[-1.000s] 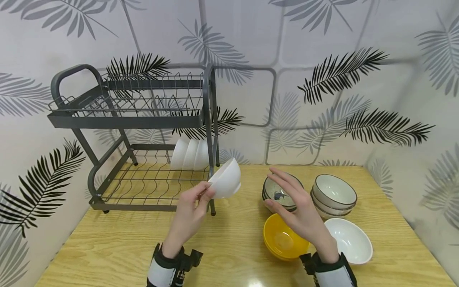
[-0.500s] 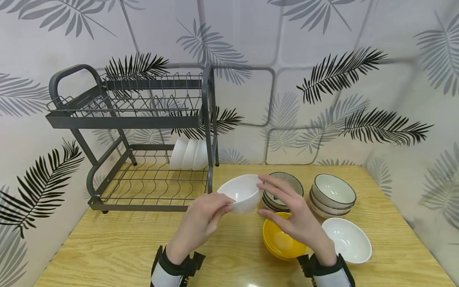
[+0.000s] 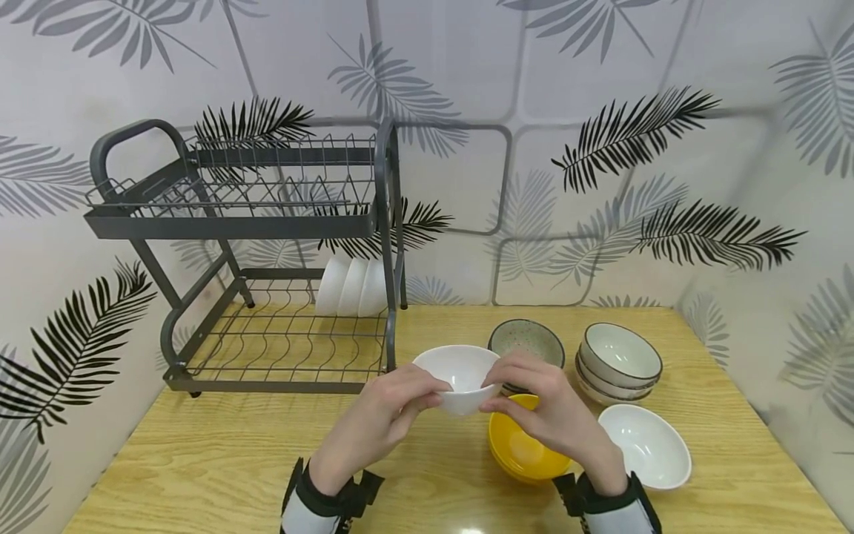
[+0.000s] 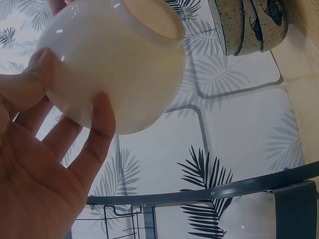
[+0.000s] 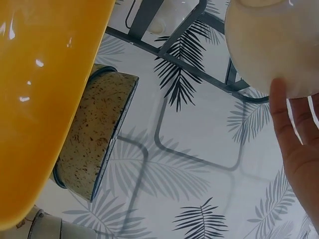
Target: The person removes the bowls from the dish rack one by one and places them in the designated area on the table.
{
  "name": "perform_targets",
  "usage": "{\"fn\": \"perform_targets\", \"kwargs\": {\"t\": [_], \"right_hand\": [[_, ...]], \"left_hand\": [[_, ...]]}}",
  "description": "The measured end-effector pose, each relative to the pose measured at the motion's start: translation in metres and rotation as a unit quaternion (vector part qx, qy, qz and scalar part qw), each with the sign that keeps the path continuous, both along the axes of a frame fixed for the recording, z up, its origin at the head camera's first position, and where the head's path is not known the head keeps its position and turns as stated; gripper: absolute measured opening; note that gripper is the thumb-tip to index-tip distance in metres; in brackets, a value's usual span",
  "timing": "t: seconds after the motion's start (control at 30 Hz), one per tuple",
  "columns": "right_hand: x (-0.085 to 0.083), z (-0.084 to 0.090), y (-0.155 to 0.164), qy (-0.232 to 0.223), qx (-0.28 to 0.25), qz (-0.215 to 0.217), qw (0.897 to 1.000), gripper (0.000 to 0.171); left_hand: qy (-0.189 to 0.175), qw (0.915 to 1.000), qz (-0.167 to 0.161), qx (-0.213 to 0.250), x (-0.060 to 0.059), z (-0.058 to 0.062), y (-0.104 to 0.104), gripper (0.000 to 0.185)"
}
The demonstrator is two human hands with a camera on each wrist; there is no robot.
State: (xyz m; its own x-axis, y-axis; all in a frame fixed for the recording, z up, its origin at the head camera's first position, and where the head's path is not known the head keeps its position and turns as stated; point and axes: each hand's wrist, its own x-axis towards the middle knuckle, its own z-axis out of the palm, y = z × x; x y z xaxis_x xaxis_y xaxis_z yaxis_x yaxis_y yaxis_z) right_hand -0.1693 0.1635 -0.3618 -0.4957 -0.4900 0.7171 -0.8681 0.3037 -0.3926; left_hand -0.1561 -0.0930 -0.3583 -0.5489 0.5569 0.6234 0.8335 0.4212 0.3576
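Observation:
A small white bowl [image 3: 457, 367] is held above the table, its mouth turned up. My left hand [image 3: 373, 415] pinches its left rim between thumb and fingers. On the opposite side my right hand [image 3: 547, 404] pinches the right rim, thumb outside and fingers over the edge. The left wrist view shows the underside of the white bowl [image 4: 119, 69] with its round foot, fingers against the wall. From the right wrist, only part of the white bowl [image 5: 274, 50] appears, with fingertips touching it.
A dark two-tier dish rack [image 3: 253, 386] stands left, with several white bowls [image 3: 350, 288] on edge in its lower tier. Yellow bowls [image 3: 527, 445] sit below my right hand. Speckled bowls [image 3: 527, 341], a stack of rimmed bowls [image 3: 620, 360] and a white dish [image 3: 647, 445] stand right.
The white bowl has moved right and down from beside the rack and turned from tilted to mouth up. My right hand has closed from spread fingers onto its right rim.

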Motion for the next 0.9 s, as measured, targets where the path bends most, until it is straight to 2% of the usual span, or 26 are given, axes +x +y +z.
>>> {"fn": "perform_targets", "kwargs": {"t": [0.2, 0.37, 0.47, 0.6, 0.77, 0.9], "right_hand": [[-0.001, 0.001, 0.001, 0.013, 0.005, 0.005, 1.0, 0.033], [-0.001, -0.001, 0.003, 0.018, 0.019, -0.01, 1.0, 0.031], [-0.001, -0.002, 0.004, 0.016, 0.026, -0.017, 0.999, 0.031], [-0.001, 0.0, 0.006, 0.026, 0.025, -0.016, 0.999, 0.03], [-0.003, 0.001, 0.008, 0.05, 0.018, -0.011, 0.999, 0.028], [-0.004, -0.002, 0.013, 0.067, 0.027, -0.032, 0.997, 0.03]], "left_hand": [[-0.021, 0.9998, -0.003, 0.004, -0.001, -0.001, 0.003, 0.012], [-0.085, 0.996, 0.003, 0.026, 0.0, 0.0, 0.003, 0.019], [-0.105, 0.9934, 0.022, 0.042, 0.0, 0.0, 0.002, 0.024], [-0.102, 0.9922, 0.05, 0.05, 0.0, 0.0, 0.0, 0.027], [-0.092, 0.9924, 0.064, 0.05, -0.002, 0.0, -0.002, 0.033], [-0.079, 0.9929, 0.074, 0.05, -0.003, -0.001, -0.003, 0.037]]}}
